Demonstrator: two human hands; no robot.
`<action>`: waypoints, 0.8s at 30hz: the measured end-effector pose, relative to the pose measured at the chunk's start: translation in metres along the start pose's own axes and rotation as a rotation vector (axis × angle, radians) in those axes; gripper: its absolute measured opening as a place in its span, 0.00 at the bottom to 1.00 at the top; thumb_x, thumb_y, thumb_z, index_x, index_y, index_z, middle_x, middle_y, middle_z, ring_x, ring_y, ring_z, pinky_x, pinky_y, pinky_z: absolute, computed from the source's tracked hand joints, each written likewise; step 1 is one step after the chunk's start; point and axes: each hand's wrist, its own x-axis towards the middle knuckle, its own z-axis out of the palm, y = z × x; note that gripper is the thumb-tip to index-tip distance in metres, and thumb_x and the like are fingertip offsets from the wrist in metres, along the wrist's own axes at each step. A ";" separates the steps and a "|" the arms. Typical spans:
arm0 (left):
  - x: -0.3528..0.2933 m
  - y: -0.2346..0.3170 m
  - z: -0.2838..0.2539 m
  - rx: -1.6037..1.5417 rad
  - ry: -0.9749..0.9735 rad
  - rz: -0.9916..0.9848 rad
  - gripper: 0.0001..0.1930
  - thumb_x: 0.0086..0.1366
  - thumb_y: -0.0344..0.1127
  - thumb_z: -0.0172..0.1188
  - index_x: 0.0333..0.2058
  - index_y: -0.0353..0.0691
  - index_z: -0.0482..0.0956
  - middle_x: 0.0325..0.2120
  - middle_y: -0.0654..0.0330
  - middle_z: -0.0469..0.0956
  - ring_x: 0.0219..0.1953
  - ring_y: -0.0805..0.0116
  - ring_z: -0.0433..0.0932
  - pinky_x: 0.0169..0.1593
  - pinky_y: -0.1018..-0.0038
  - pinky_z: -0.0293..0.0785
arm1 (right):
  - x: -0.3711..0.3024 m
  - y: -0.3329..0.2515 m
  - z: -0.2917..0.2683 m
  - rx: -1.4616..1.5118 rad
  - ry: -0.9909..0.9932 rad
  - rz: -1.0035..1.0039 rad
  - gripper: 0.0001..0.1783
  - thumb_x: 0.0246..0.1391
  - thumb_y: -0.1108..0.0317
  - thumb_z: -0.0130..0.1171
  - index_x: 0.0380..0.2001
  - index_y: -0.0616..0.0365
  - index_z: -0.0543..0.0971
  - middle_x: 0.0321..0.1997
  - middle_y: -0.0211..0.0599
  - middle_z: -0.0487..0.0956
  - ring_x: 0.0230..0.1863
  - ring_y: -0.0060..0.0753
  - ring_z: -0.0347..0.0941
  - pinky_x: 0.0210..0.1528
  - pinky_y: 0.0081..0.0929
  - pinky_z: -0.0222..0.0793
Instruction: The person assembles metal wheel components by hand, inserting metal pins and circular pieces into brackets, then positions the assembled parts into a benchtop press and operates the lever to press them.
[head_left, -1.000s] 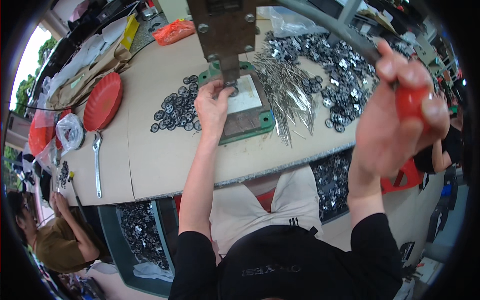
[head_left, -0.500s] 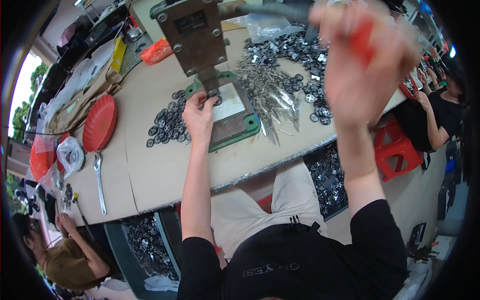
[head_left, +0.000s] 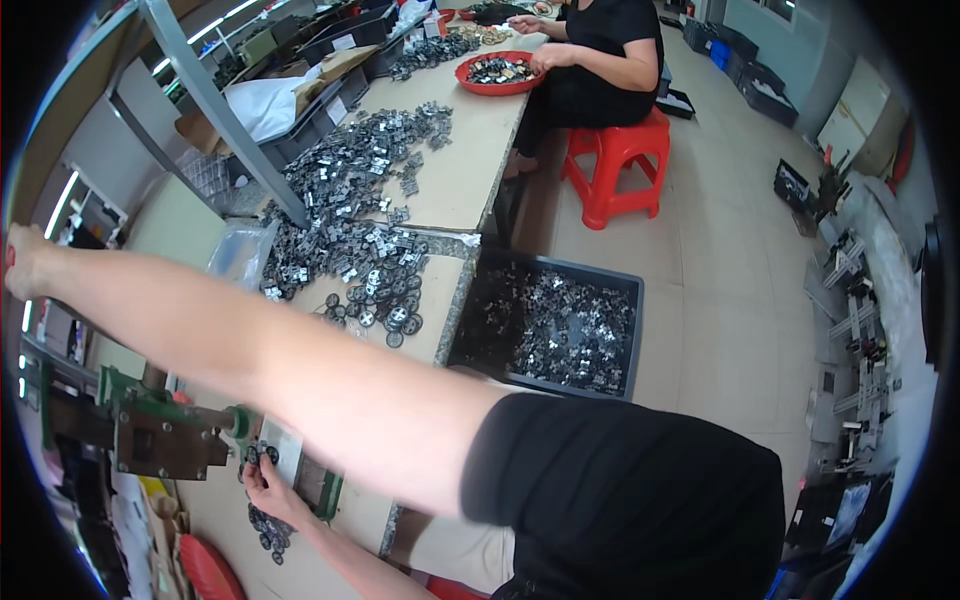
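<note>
The view has swung a lot: a moment ago I looked straight down at the press, and now I look off to the side, so the press (head_left: 160, 437) sits low at 8 o'clock. My right arm has moved too. It was up at 2 o'clock with a red knob in the fist, and now it lies flat across the picture, with my right hand (head_left: 22, 265) far out at 9 o'clock by the rim. A tiny bit of red shows there, so I think it is holding the red knob (head_left: 8, 258), but the rim cuts it and I cannot tell for sure. My left hand (head_left: 268, 490) has stayed put at the foot of the press, at 7 o'clock. Its fingers are bent down on the small dark round parts (head_left: 262, 522), and I cannot tell if it grips one or just touches. More round parts lie in a heap (head_left: 385, 300) on the table (head_left: 455, 190) at 11 o'clock. A grey bin (head_left: 560, 330) of metal bits is in the middle, and another person sits on a red stool (head_left: 620, 160) at 12 o'clock. I think the press is being worked while the part is held under it
</note>
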 end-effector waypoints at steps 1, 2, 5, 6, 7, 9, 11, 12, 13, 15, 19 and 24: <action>-0.007 -0.026 -0.094 0.045 0.175 -0.082 0.11 0.59 0.29 0.57 0.37 0.26 0.71 0.31 0.56 0.76 0.32 0.71 0.74 0.40 0.78 0.69 | -0.081 -0.028 0.096 0.152 -0.069 0.136 0.17 0.43 0.70 0.55 0.38 0.64 0.68 0.33 0.47 0.72 0.35 0.43 0.69 0.37 0.34 0.66; -0.006 -0.039 -0.101 0.072 0.162 -0.013 0.10 0.59 0.28 0.57 0.37 0.27 0.71 0.31 0.57 0.76 0.32 0.72 0.74 0.40 0.79 0.69 | -0.077 -0.041 0.100 0.133 -0.066 0.171 0.17 0.42 0.70 0.55 0.37 0.63 0.68 0.35 0.48 0.72 0.37 0.46 0.70 0.39 0.36 0.67; -0.010 -0.025 -0.114 0.170 0.210 -0.034 0.10 0.59 0.28 0.57 0.37 0.28 0.71 0.30 0.57 0.76 0.32 0.73 0.74 0.40 0.80 0.69 | -0.102 -0.082 0.092 0.087 -0.121 0.317 0.16 0.40 0.70 0.55 0.35 0.63 0.67 0.38 0.53 0.71 0.42 0.52 0.70 0.43 0.40 0.68; -0.011 -0.020 -0.122 0.187 0.236 -0.029 0.11 0.59 0.29 0.58 0.37 0.28 0.71 0.30 0.57 0.76 0.32 0.73 0.74 0.39 0.80 0.69 | -0.121 -0.096 0.085 -0.005 -0.084 0.255 0.22 0.40 0.69 0.56 0.41 0.64 0.65 0.44 0.57 0.68 0.46 0.54 0.68 0.47 0.41 0.66; -0.011 -0.010 -0.124 0.180 0.254 -0.058 0.11 0.59 0.29 0.58 0.37 0.28 0.71 0.31 0.57 0.76 0.32 0.73 0.73 0.40 0.80 0.69 | -0.139 -0.103 0.070 -0.011 0.000 0.102 0.23 0.40 0.70 0.57 0.42 0.65 0.65 0.44 0.55 0.68 0.47 0.52 0.67 0.47 0.41 0.65; -0.015 -0.007 -0.138 0.207 0.304 -0.040 0.09 0.60 0.29 0.56 0.35 0.28 0.72 0.31 0.58 0.75 0.33 0.75 0.72 0.40 0.80 0.68 | -0.200 -0.126 0.014 0.049 0.013 -0.119 0.24 0.41 0.70 0.56 0.44 0.64 0.65 0.43 0.53 0.68 0.46 0.51 0.67 0.45 0.39 0.65; -0.009 -0.007 -0.115 0.202 0.283 -0.039 0.10 0.60 0.29 0.56 0.37 0.27 0.72 0.32 0.58 0.75 0.33 0.75 0.72 0.40 0.80 0.68 | -0.274 -0.168 -0.108 0.052 -0.216 0.026 0.22 0.47 0.69 0.56 0.46 0.64 0.66 0.40 0.46 0.72 0.41 0.42 0.70 0.42 0.32 0.67; -0.008 -0.009 -0.109 0.209 0.283 -0.033 0.12 0.61 0.30 0.56 0.39 0.27 0.72 0.33 0.58 0.76 0.34 0.75 0.72 0.41 0.79 0.68 | -0.319 -0.165 -0.145 -0.058 -0.249 0.076 0.16 0.51 0.71 0.54 0.45 0.62 0.70 0.36 0.40 0.74 0.35 0.30 0.72 0.35 0.25 0.67; -0.007 -0.011 -0.109 0.203 0.294 -0.034 0.12 0.61 0.30 0.56 0.39 0.27 0.72 0.33 0.58 0.76 0.34 0.75 0.72 0.41 0.79 0.68 | -0.359 -0.174 -0.178 -0.034 -0.393 0.437 0.11 0.53 0.72 0.53 0.40 0.62 0.75 0.31 0.35 0.77 0.30 0.20 0.71 0.31 0.20 0.66; -0.004 -0.015 -0.109 0.185 0.282 -0.048 0.14 0.61 0.30 0.56 0.42 0.27 0.71 0.35 0.58 0.75 0.35 0.75 0.72 0.42 0.79 0.68 | -0.438 -0.155 -0.214 -0.032 -0.309 0.623 0.08 0.53 0.67 0.54 0.31 0.60 0.78 0.18 0.32 0.74 0.17 0.16 0.64 0.19 0.21 0.58; -0.028 0.017 -0.127 0.033 0.384 -0.094 0.14 0.63 0.31 0.53 0.43 0.27 0.71 0.38 0.57 0.75 0.37 0.73 0.72 0.44 0.78 0.68 | -0.481 -0.150 -0.226 -0.066 -0.396 0.747 0.09 0.52 0.67 0.54 0.31 0.61 0.78 0.17 0.34 0.75 0.16 0.19 0.66 0.20 0.23 0.60; -0.148 0.053 -0.190 0.250 0.533 -0.158 0.17 0.62 0.35 0.55 0.47 0.31 0.72 0.42 0.50 0.75 0.40 0.58 0.74 0.47 0.69 0.70 | -0.485 -0.141 -0.236 -0.105 -0.574 0.715 0.07 0.52 0.69 0.55 0.32 0.62 0.77 0.18 0.35 0.74 0.16 0.22 0.66 0.21 0.22 0.60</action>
